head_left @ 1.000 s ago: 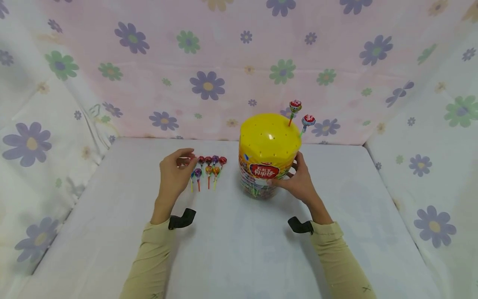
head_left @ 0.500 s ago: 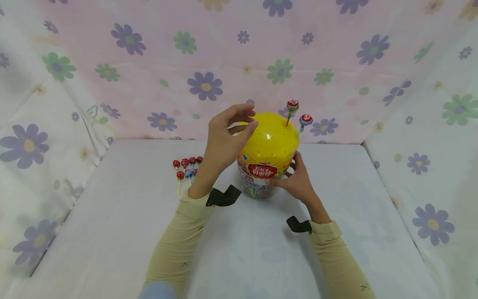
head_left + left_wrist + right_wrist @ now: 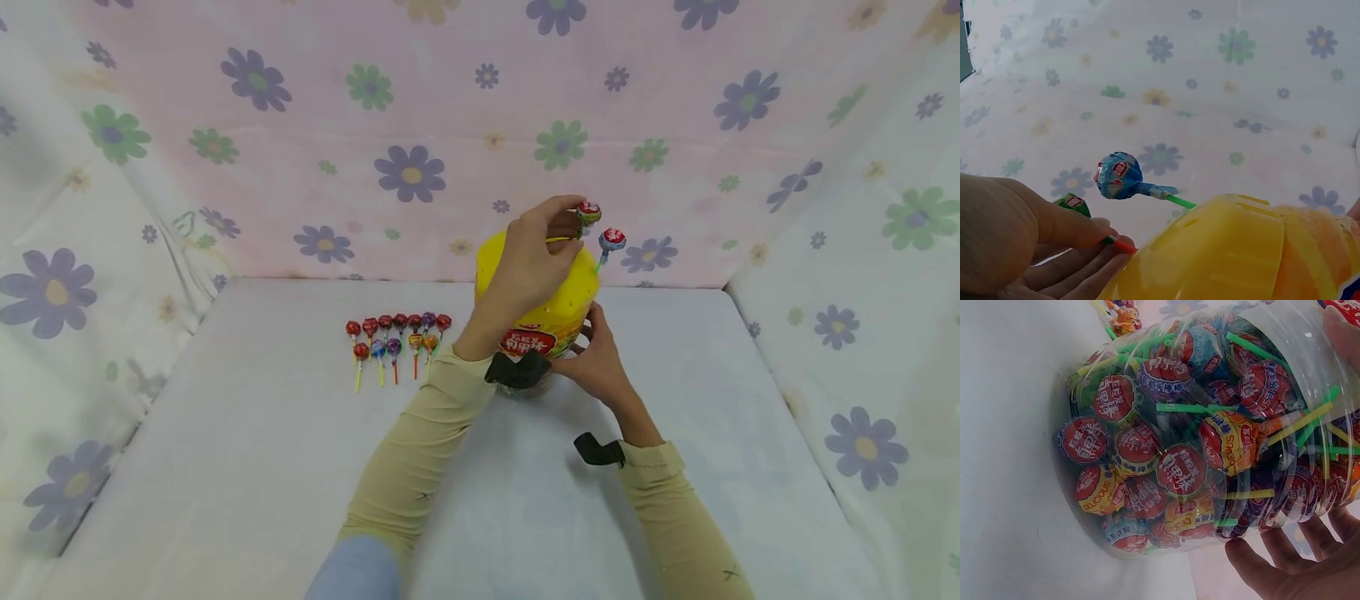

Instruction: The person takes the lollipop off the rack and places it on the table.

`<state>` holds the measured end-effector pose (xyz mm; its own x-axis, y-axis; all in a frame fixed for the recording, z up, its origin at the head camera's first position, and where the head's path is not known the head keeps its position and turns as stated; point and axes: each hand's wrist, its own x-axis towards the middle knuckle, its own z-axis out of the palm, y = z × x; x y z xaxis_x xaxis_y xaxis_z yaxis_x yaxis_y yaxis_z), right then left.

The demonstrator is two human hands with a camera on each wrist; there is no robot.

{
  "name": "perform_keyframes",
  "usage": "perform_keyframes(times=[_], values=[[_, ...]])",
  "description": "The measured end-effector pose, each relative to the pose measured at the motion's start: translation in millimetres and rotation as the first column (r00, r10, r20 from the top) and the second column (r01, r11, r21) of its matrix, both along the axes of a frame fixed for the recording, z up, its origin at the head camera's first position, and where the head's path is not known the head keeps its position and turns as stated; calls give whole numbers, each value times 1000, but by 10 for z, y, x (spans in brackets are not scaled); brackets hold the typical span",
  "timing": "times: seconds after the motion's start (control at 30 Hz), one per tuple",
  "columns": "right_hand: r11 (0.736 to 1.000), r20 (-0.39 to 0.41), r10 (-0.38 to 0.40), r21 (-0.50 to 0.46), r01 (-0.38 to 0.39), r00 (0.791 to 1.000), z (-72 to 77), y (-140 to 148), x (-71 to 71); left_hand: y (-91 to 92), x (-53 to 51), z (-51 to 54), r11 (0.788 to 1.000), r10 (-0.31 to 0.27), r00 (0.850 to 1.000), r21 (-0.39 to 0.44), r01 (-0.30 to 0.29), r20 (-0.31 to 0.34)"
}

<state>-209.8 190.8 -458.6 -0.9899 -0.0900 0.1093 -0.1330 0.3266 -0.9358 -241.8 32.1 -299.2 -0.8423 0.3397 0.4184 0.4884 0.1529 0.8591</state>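
My left hand (image 3: pixel 532 262) reaches over the yellow domed lid (image 3: pixel 577 296) of a big candy jar. Its thumb and fingers pinch a green-wrapped lollipop (image 3: pixel 1074 204) near the top of the red stick, which stands in the lid. Beside it a blue-wrapped lollipop (image 3: pixel 1119 176) on a green stick also sticks up from the lid's edge. My right hand (image 3: pixel 600 367) grips the lower right side of the clear jar (image 3: pixel 525 342), thumb in front and fingers around the far side. Through the jar wall, the right wrist view shows many wrapped lollipops (image 3: pixel 1182 470) inside.
Left of the jar, two rows of lollipops (image 3: pixel 394 348) lie on the white tabletop (image 3: pixel 247 433), red heads mostly in the back row. Flower-print cloth (image 3: pixel 315 167) walls the table at the back and both sides.
My left hand has moved right from the lollipop rows, across the lid, to the green-wrapped lollipop, which it now pinches. The right hand stays on the jar.
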Motion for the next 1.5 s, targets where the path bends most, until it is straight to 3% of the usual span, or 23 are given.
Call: perform_keyframes(times=[0.2, 0.33, 0.5, 0.7, 0.87, 1.0, 1.23, 1.5], values=[[1000, -19, 6, 4, -6, 1000, 1, -1, -14, 63, -53, -7, 998, 55, 996, -5, -55, -70], [1000, -20, 2, -1, -2, 1000, 5, 0, -15, 83, -82, -10, 997, 77, 990, 36, -74, -117], [1000, -10, -3, 3, 3, 1000, 6, 2, -13, 67, -66, -12, 987, 68, 986, 153, -45, -152], [1000, -3, -7, 17, 7, 1000, 27, -2, 5, -80, 40, -25, 972, 67, 979, 236, -19, -195], [1000, -5, -8, 20, 8, 1000, 24, -16, 22, -345, 119, -113, 960, 101, 970, 278, -37, -221], [1000, -13, 0, 16, 0, 1000, 15, -18, 31, -648, 126, -244, 946, 168, 961, 310, -95, -220], [1000, -27, 7, 11, -6, 1000, 0, -19, 42, -1152, 125, -435, 923, 271, 949, 324, -208, -163], [1000, -27, 7, 9, -7, 1000, 5, -18, 27, -1548, 173, -614, 901, 361, 928, 288, -323, -89]])
